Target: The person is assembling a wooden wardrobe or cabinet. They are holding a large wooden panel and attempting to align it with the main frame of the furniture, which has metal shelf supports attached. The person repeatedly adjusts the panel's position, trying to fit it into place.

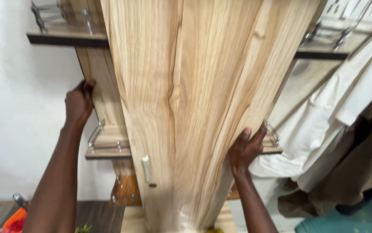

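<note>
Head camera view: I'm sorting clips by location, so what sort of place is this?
Probably a room in a home. A tall wooden wall unit with side shelves stands against a white wall, and pale clothes hang beside it.
</note>
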